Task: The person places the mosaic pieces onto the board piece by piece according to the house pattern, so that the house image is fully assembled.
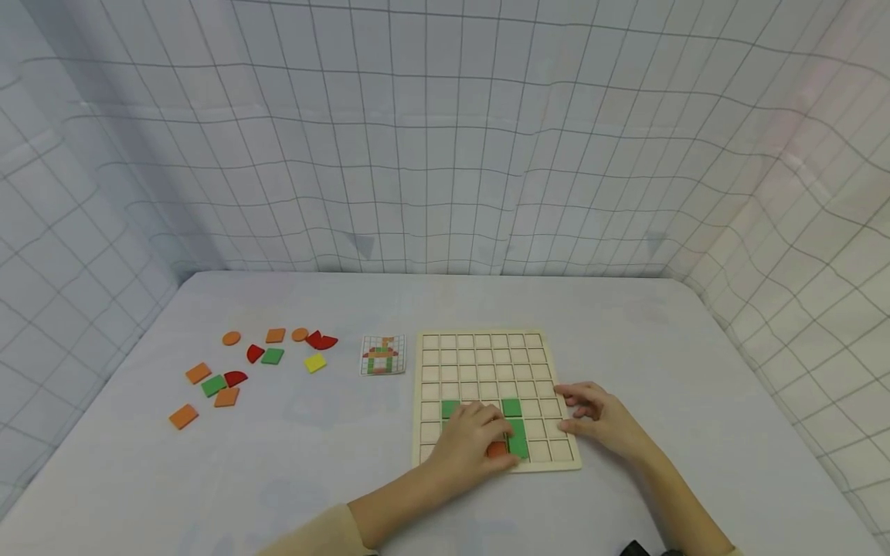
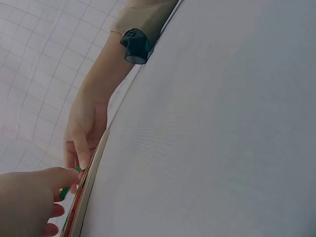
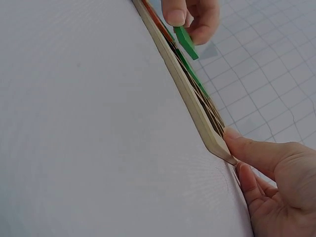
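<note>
My left hand (image 1: 469, 444) is over the lower part of a pale wooden grid board (image 1: 548, 363). Its thumb and finger pinch a small green tile (image 3: 186, 43), which stands tilted just above the board in the right wrist view. Other green tiles (image 1: 511, 407) and an orange tile (image 1: 497, 449) lie in the board's lower squares, partly hidden by this hand. At the board's right edge, my right hand (image 1: 605, 421) holds the rim, with the thumb nearer me and the bent fingers farther up the side.
Left of the board lies a small pattern card (image 1: 382, 355) with a coloured figure on a grid. Farther left, loose orange tiles (image 1: 184, 417), green tiles (image 1: 273, 356), red quarter-round pieces (image 1: 236, 378) and a yellow tile (image 1: 315, 363) are scattered. A grid-patterned white curtain (image 1: 445, 154) hangs behind the table.
</note>
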The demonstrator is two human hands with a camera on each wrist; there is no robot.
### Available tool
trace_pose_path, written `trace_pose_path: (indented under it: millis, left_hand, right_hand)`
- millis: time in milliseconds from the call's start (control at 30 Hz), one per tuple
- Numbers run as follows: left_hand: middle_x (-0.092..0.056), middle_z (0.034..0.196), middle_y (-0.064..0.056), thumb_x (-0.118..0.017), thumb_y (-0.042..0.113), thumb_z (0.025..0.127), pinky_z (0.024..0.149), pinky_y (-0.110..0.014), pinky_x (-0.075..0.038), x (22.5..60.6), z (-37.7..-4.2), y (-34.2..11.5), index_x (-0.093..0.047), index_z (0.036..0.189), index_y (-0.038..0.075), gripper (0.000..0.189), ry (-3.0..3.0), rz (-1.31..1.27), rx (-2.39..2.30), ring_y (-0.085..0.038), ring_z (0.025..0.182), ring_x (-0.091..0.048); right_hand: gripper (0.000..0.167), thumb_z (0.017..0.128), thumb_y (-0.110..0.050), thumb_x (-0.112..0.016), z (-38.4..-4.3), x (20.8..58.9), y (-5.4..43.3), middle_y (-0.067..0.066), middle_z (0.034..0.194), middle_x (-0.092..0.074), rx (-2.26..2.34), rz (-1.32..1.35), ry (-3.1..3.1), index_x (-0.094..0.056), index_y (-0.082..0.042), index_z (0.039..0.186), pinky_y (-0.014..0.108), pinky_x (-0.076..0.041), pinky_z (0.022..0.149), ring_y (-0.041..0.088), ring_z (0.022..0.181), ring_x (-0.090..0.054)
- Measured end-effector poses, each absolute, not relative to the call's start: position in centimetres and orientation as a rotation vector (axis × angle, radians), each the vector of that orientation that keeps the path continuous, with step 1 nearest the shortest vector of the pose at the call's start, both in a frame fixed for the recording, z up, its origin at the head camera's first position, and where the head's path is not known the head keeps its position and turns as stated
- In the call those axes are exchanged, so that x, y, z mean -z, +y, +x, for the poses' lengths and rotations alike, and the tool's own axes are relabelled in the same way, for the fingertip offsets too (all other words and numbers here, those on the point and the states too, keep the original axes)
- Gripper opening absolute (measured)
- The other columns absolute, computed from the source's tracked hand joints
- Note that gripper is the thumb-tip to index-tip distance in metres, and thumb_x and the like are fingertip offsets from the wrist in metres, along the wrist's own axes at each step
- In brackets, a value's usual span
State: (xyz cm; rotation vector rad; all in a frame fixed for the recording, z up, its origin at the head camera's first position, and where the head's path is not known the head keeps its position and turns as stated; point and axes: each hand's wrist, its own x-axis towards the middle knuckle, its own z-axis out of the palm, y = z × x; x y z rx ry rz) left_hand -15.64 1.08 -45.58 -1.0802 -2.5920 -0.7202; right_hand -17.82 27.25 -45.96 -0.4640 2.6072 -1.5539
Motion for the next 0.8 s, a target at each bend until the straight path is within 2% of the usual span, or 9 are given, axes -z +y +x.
trace_pose_path:
  millis: [400, 800]
  left_hand:
    - [-0.053, 0.092, 0.011, -0.069, 0.043, 0.076, 0.081, -0.027, -0.036, 46.04, -15.35, 1.48, -0.067, 0.088, 0.022, 0.024, -2.635, -1.043, 0.689, -0.007, 0.086, -0.045]
    - [-0.053, 0.091, 0.011, -0.071, 0.044, 0.074, 0.083, -0.028, -0.036, 46.14, -15.32, 1.57, -0.066, 0.087, 0.023, 0.026, -2.63, -1.014, 0.715, -0.007, 0.086, -0.044]
  right_hand:
    - [0.055, 0.074, -0.009, -0.075, -17.96, 46.26, 27.4, 0.014, 0.106, -0.052, 1.579, -0.5, 2.594, -0.054, 0.002, 0.123, 0.018, -0.045, 0.075, 0.009, 0.088, -0.051]
    - [0.054, 0.074, -0.008, -0.075, -17.85, 46.04, 27.24, 0.016, 0.105, -0.052, 1.609, -0.538, 2.583, -0.054, 0.004, 0.122, 0.017, -0.045, 0.073, 0.009, 0.084, -0.053]
